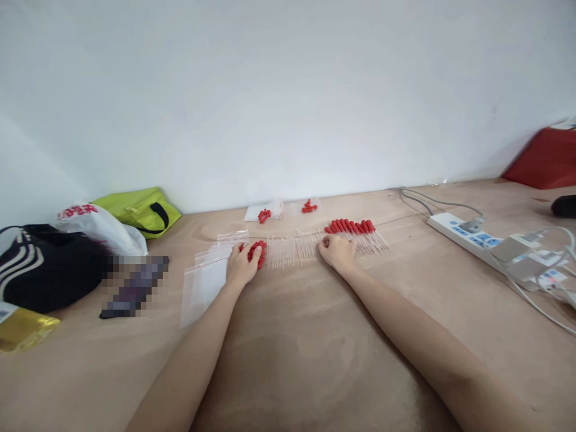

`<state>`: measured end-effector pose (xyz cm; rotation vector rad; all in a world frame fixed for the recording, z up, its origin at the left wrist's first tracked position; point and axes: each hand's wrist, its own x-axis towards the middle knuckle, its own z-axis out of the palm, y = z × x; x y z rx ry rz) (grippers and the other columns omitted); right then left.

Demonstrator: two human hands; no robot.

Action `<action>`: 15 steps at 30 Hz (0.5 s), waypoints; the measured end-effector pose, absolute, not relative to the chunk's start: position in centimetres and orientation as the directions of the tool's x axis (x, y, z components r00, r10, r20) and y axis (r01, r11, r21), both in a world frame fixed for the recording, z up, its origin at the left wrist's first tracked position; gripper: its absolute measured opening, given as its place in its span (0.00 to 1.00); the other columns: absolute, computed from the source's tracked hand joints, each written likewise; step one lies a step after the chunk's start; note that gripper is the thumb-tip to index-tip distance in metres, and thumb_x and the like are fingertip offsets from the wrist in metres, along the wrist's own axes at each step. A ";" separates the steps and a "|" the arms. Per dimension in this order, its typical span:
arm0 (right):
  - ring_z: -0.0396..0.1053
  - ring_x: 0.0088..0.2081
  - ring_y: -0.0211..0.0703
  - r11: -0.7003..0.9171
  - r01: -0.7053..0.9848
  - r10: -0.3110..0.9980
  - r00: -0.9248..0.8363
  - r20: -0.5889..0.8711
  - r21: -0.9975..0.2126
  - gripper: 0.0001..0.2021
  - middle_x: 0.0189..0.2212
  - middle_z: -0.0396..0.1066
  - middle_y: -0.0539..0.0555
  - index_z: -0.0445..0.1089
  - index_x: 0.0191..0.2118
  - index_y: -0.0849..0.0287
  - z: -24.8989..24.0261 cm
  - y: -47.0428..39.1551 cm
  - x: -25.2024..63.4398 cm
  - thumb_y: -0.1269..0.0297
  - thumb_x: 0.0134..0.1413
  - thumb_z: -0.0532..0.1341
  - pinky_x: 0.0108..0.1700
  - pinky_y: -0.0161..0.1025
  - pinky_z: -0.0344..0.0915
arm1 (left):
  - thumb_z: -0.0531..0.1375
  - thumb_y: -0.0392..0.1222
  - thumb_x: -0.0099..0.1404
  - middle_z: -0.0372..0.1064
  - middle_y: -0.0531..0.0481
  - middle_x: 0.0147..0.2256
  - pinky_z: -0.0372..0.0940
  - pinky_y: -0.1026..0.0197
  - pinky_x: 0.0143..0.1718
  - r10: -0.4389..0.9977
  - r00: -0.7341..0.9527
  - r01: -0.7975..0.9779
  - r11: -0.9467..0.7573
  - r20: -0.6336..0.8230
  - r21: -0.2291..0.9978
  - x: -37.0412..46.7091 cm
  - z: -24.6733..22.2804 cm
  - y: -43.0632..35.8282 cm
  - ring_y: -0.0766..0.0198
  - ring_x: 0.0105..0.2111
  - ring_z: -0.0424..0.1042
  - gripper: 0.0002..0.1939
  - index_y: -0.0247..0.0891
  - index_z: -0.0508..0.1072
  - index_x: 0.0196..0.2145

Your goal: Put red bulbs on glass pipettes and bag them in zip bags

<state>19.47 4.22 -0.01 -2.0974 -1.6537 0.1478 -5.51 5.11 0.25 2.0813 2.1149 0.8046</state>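
My left hand (243,264) rests over a small pile of red elongated pieces (261,259), its thumb spread from the fingers and touching the pile. To its right, rows of thin pale sticks (281,252) lie side by side on the wooden tabletop. My right hand (338,251) is at the right end of these rows with its fingers curled together; whatever they may hold is hidden. Just behind and right of it lies a row of sticks with red tips (355,226). Clear zip bags (204,288) lie overlapped beneath and left of my left hand.
Two more clear bags with a few red pieces (264,216) lie by the wall. A white power strip (463,233) with plugs and cables (517,288) is at right. A black bag (58,270), white plastic bag (103,231), green pouch (139,210) and blurred dark item (139,288) are left.
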 end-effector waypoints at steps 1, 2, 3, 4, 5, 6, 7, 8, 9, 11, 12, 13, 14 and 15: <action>0.67 0.36 0.47 -0.182 0.888 0.943 0.279 0.180 -0.422 0.12 0.29 0.72 0.55 0.72 0.32 0.57 0.0 4.2 19.7 0.60 0.48 0.53 0.42 0.46 0.48 | 0.48 0.50 0.63 0.59 0.43 0.48 0.55 0.53 0.52 0.945 -0.094 0.906 -0.049 0.314 0.420 -5.1 0.2 5.2 0.54 0.51 0.60 0.20 0.42 0.69 0.47; 0.67 0.36 0.47 -0.195 0.883 0.943 0.289 0.166 -0.427 0.12 0.29 0.72 0.55 0.72 0.32 0.57 0.1 4.2 19.8 0.60 0.48 0.53 0.43 0.46 0.48 | 0.48 0.49 0.63 0.60 0.43 0.47 0.55 0.53 0.52 0.941 -0.106 0.900 -0.046 0.321 0.433 -4.8 0.1 5.2 0.54 0.50 0.60 0.19 0.42 0.69 0.46; 0.67 0.36 0.47 -0.209 0.877 0.942 0.299 0.152 -0.433 0.12 0.29 0.72 0.55 0.72 0.32 0.57 0.1 4.2 20.0 0.60 0.47 0.53 0.44 0.47 0.47 | 0.48 0.49 0.63 0.60 0.43 0.47 0.55 0.53 0.52 0.938 -0.114 0.895 -0.046 0.328 0.443 -4.4 0.0 5.3 0.54 0.50 0.60 0.19 0.42 0.70 0.46; 0.67 0.36 0.47 -0.222 0.871 0.940 0.311 0.141 -0.438 0.12 0.29 0.72 0.56 0.72 0.32 0.57 0.1 4.2 20.2 0.60 0.47 0.54 0.45 0.47 0.47 | 0.48 0.49 0.63 0.60 0.43 0.47 0.55 0.53 0.52 0.935 -0.119 0.892 -0.048 0.335 0.449 -4.1 -0.1 5.3 0.54 0.50 0.61 0.19 0.42 0.70 0.45; 0.67 0.35 0.47 -0.235 0.866 0.938 0.322 0.132 -0.442 0.12 0.29 0.72 0.56 0.72 0.32 0.57 0.1 4.2 20.3 0.60 0.46 0.54 0.45 0.47 0.47 | 0.48 0.49 0.63 0.61 0.43 0.46 0.56 0.53 0.52 0.932 -0.122 0.890 -0.049 0.341 0.453 -3.8 -0.2 5.4 0.54 0.50 0.61 0.18 0.41 0.71 0.45; 0.67 0.35 0.47 -0.245 0.862 0.935 0.330 0.126 -0.445 0.12 0.28 0.72 0.56 0.73 0.32 0.58 0.1 4.2 20.4 0.60 0.46 0.54 0.45 0.48 0.46 | 0.48 0.49 0.63 0.61 0.42 0.46 0.56 0.52 0.51 0.929 -0.127 0.889 -0.049 0.348 0.456 -3.6 -0.4 5.4 0.53 0.49 0.61 0.18 0.41 0.71 0.44; 0.67 0.35 0.48 -0.252 0.859 0.934 0.337 0.121 -0.447 0.12 0.28 0.72 0.56 0.73 0.31 0.58 0.2 4.2 20.5 0.60 0.46 0.54 0.45 0.48 0.46 | 0.48 0.49 0.63 0.61 0.42 0.46 0.56 0.52 0.51 0.925 -0.134 0.887 -0.049 0.357 0.459 -3.4 -0.5 5.4 0.53 0.49 0.61 0.18 0.41 0.71 0.44; 0.67 0.35 0.48 -0.256 0.856 0.932 0.342 0.120 -0.448 0.12 0.27 0.72 0.56 0.73 0.31 0.58 0.2 4.2 20.6 0.60 0.45 0.54 0.46 0.48 0.46 | 0.47 0.48 0.63 0.62 0.42 0.45 0.57 0.51 0.50 0.919 -0.142 0.886 -0.048 0.367 0.462 -3.2 -0.5 5.4 0.53 0.48 0.61 0.18 0.40 0.71 0.43; 0.67 0.35 0.48 -0.258 0.855 0.931 0.344 0.120 -0.449 0.12 0.27 0.72 0.56 0.73 0.30 0.58 0.2 4.2 20.7 0.60 0.45 0.54 0.46 0.48 0.46 | 0.47 0.47 0.64 0.62 0.41 0.44 0.57 0.51 0.50 0.912 -0.153 0.884 -0.045 0.380 0.465 -3.1 -0.5 5.3 0.52 0.48 0.61 0.18 0.40 0.72 0.43; 0.67 0.35 0.49 -0.258 0.855 0.931 0.345 0.122 -0.449 0.13 0.27 0.72 0.57 0.73 0.29 0.58 0.3 4.1 20.8 0.59 0.45 0.54 0.46 0.49 0.46 | 0.45 0.45 0.64 0.62 0.40 0.43 0.56 0.49 0.50 0.893 -0.187 0.881 -0.033 0.410 0.473 -3.1 -0.2 5.1 0.51 0.49 0.60 0.19 0.38 0.72 0.42; 0.67 0.35 0.49 -0.259 0.857 0.931 0.345 0.121 -0.446 0.13 0.27 0.72 0.57 0.73 0.29 0.58 0.3 4.1 20.8 0.59 0.45 0.54 0.45 0.49 0.46 | 0.45 0.45 0.64 0.62 0.39 0.44 0.55 0.48 0.50 0.880 -0.202 0.879 -0.031 0.430 0.475 -3.2 0.0 4.9 0.51 0.50 0.59 0.18 0.38 0.71 0.42; 0.67 0.35 0.49 -0.259 0.860 0.932 0.342 0.120 -0.441 0.13 0.26 0.72 0.57 0.73 0.28 0.58 0.3 4.1 20.8 0.59 0.45 0.54 0.45 0.49 0.46 | 0.47 0.45 0.64 0.61 0.39 0.45 0.54 0.48 0.51 0.866 -0.198 0.881 -0.048 0.459 0.471 -3.4 0.2 4.7 0.51 0.50 0.59 0.17 0.38 0.71 0.42; 0.67 0.35 0.49 -0.257 0.863 0.934 0.337 0.118 -0.434 0.13 0.26 0.72 0.57 0.73 0.28 0.58 0.4 4.1 20.9 0.59 0.46 0.54 0.45 0.50 0.46 | 0.49 0.45 0.62 0.61 0.40 0.45 0.54 0.48 0.51 0.852 -0.170 0.885 -0.089 0.495 0.457 -3.5 0.5 4.4 0.51 0.50 0.59 0.16 0.38 0.72 0.41; 0.67 0.35 0.50 -0.254 0.867 0.935 0.333 0.119 -0.428 0.13 0.26 0.72 0.57 0.73 0.28 0.58 0.3 4.1 20.9 0.59 0.46 0.54 0.45 0.50 0.46 | 0.52 0.46 0.60 0.61 0.41 0.45 0.54 0.49 0.51 0.837 -0.115 0.890 -0.152 0.535 0.429 -3.7 0.7 4.2 0.52 0.49 0.59 0.14 0.38 0.72 0.39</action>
